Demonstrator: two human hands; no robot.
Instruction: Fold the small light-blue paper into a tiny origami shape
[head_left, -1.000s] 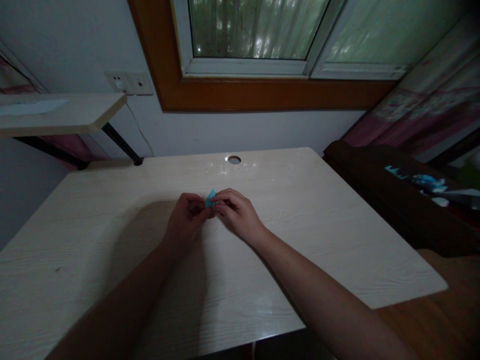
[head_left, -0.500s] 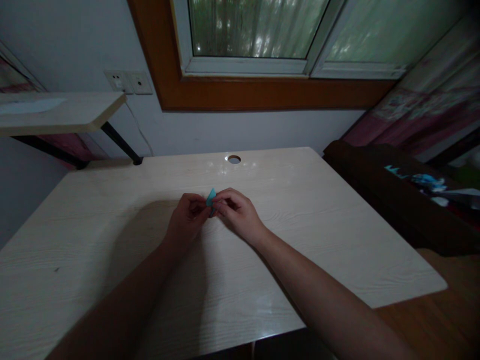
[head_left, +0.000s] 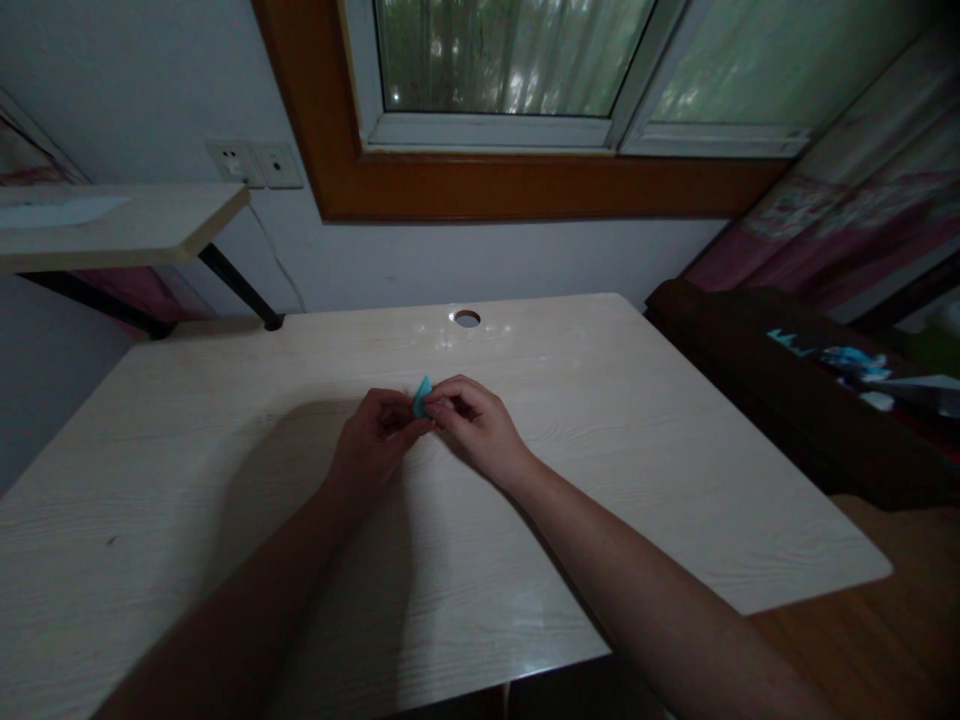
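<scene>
A small turquoise piece of folded paper (head_left: 423, 394), pointed at the top, is pinched between my two hands above the middle of the desk. My left hand (head_left: 379, 432) grips its left and lower side between thumb and fingers. From the right, the thumb and forefinger of my right hand (head_left: 477, 420) close on it. Fingertips cover most of the lower part, so its full shape is hidden.
Under my hands lies a pale wood-grain desk (head_left: 600, 440) with a round cable hole (head_left: 468, 318) near its back edge. A raised shelf (head_left: 172, 225) on black legs stands at the left. Beyond the right edge, a dark brown piece of furniture (head_left: 750, 380) holds turquoise scraps (head_left: 855, 362).
My left thumb has shifted slightly right, across the lower part of the paper. The paper's visible face has turned or folded a little. My right hand stays nearly still.
</scene>
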